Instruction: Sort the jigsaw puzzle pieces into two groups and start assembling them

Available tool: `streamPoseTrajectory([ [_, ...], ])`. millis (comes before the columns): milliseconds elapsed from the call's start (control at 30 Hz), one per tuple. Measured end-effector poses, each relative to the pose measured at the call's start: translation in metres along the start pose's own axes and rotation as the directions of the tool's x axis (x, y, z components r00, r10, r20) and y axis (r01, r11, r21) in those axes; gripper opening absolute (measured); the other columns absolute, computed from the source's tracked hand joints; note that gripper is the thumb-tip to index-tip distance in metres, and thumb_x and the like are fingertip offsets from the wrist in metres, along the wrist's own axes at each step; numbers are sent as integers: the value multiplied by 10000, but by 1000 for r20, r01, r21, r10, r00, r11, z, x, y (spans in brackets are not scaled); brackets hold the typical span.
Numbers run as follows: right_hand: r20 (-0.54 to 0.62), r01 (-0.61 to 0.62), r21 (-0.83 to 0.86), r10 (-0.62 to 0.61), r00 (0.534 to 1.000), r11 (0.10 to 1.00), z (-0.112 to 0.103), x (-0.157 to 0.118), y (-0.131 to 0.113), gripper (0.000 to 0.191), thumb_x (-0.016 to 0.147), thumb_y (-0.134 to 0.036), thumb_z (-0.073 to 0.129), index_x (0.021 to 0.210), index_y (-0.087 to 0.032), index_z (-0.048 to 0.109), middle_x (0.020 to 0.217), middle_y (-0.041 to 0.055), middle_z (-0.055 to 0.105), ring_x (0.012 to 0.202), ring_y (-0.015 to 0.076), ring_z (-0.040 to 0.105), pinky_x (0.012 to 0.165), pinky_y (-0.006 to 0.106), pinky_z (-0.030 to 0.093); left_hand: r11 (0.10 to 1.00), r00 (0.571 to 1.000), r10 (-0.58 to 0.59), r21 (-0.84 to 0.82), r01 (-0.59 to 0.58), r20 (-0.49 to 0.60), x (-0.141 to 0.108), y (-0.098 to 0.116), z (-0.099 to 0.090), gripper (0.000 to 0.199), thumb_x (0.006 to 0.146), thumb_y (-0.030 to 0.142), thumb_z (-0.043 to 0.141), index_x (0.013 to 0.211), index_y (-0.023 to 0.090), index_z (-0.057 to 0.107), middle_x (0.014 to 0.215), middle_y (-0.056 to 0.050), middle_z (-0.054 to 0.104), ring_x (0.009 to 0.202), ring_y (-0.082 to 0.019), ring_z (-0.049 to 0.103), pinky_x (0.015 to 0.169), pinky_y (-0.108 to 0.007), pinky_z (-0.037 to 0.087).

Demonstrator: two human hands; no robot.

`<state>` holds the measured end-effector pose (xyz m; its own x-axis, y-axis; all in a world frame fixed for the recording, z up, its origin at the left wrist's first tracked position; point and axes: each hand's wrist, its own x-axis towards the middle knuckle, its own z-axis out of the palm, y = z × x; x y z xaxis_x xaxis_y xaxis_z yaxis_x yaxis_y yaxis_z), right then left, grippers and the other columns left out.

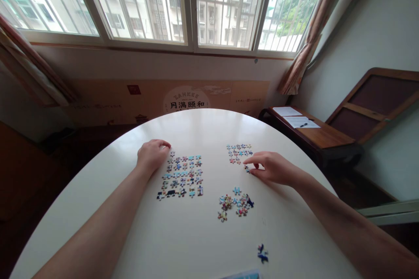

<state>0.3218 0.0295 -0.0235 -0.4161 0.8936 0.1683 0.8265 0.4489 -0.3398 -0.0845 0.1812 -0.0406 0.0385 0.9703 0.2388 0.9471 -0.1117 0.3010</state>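
Note:
Rows of puzzle pieces (183,174) lie on the white round table (131,226), left of its middle. My left hand (153,153) rests at their upper left corner, fingers bent together by a piece; whether it grips anything is too small to tell. A smaller group of rows (238,152) lies to the right. Just below it my right hand (268,166) has its index finger stretched out and its thumb apart, beside a small puzzle piece (247,169) on the table. A loose pile of pieces (240,205) lies nearer to me.
One dark blue piece (262,253) lies near the front, above the edge of a light blue item (245,275). Beyond the table at the right, a wooden bench (330,139) holds papers (299,122) and a pen. Barred windows and curtains are behind.

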Motion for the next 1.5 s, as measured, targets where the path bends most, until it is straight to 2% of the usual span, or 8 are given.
streamPoseTrajectory([
  [133, -22, -13, 43, 13, 1000, 999, 3, 1, 0, 185, 887, -224, 651, 974, -283, 803, 898, 17, 756, 793, 164, 688, 749, 284, 490, 1000, 1000, -6, 8, 6, -1, -1, 3, -2, 294, 804, 323, 529, 915, 275, 797, 1160, -38, 736, 1087, -286, 651, 980, -388, 505],
  [300, -77, -73, 50, 77, 994, 996, 8, 5, 4, 172, 902, -251, 648, 930, -284, 815, 943, 17, 777, 848, 185, 707, 762, 296, 515, 1000, 1000, 1, 6, -1, -13, -1, 2, -2, 287, 793, 330, 539, 906, 280, 798, 1150, -35, 739, 1082, -290, 653, 967, -385, 514],
  [633, -165, -168, 21, 169, 972, 986, 23, 14, 13, 210, 925, -299, 616, 1001, -293, 811, 979, 13, 788, 811, 192, 704, 755, 314, 529, 1000, 999, 11, 0, -11, -32, 2, -2, 1, 270, 785, 349, 559, 889, 287, 800, 1131, -32, 747, 1054, -289, 660, 942, -377, 522],
  [1100, -186, -185, 12, 184, 965, 983, 23, 15, 6, 206, 925, -304, 624, 1002, -300, 816, 959, 10, 792, 833, 205, 710, 755, 327, 535, 1000, 1000, 6, -7, -6, -27, 1, 0, -1, 279, 777, 338, 553, 889, 273, 800, 1142, -49, 744, 1043, -302, 664, 956, -411, 523],
  [1233, -222, -191, 58, 199, 955, 980, 23, 14, 7, 186, 903, -277, 653, 989, -283, 817, 931, 20, 785, 770, 191, 685, 731, 320, 519, 1000, 1000, -3, -19, 3, -21, 2, 0, 0, 294, 784, 350, 541, 900, 271, 799, 1145, -50, 741, 1057, -308, 661, 963, -421, 521],
  [1333, -231, -65, 151, 99, 968, 986, 19, 11, 2, 182, 896, -251, 656, 984, -246, 815, 844, 34, 760, 677, 157, 633, 677, 293, 500, 1000, 1000, -6, -29, 5, -20, 3, -1, 1, 294, 777, 356, 543, 892, 268, 800, 1141, -49, 744, 1048, -311, 662, 955, -423, 525],
  [1400, -167, 95, 226, -58, 984, 970, 17, 8, -6, 186, 898, -232, 646, 980, -229, 813, 796, 36, 731, 642, 137, 601, 643, 271, 486, 1000, 1000, -4, -29, 4, -20, 3, -2, 2, 294, 776, 357, 543, 889, 268, 799, 1146, -50, 742, 1051, -311, 660, 959, -426, 522],
  [1500, -47, 257, 283, -254, 966, 924, 17, 4, -22, 247, 874, -151, 619, 995, -241, 814, 786, 27, 700, 632, 121, 579, 606, 251, 462, 1000, 1000, -1, -21, 1, -17, 3, -2, 2, 298, 779, 357, 540, 901, 273, 798, 1163, -47, 735, 1064, -306, 655, 962, -419, 518],
])
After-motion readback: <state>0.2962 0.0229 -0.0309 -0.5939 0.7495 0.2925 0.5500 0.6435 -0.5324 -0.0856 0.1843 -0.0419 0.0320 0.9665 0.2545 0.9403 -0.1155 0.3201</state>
